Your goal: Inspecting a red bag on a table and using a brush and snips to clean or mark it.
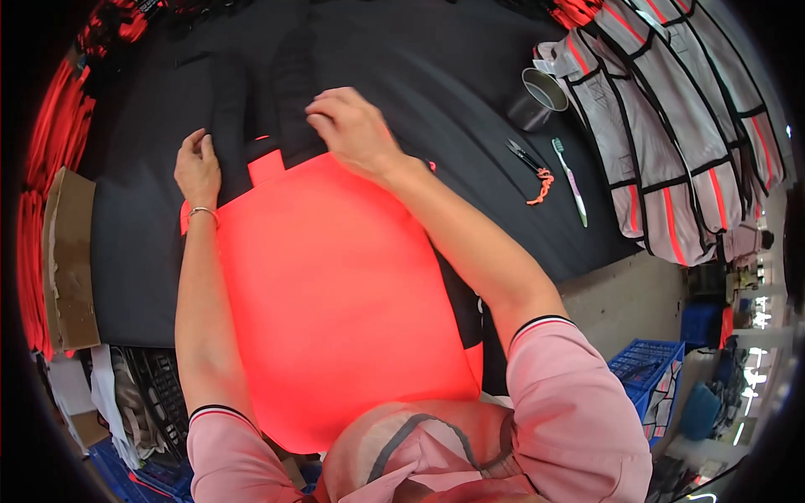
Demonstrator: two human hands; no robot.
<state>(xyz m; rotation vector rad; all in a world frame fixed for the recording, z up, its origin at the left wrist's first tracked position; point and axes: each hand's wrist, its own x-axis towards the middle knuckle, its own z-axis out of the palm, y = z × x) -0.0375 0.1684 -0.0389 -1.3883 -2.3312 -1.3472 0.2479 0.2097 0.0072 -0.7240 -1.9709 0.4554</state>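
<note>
Head cam: red bag (344,293), tab (267,168) fwd, long axis fwd, sl. L.

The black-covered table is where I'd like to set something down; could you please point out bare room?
The black tabletop is bare between the right hand and the metal cup, and between the left hand and the brown cardboard. It is crowded at right around the thread snips, toothbrush and gray panels.
</note>
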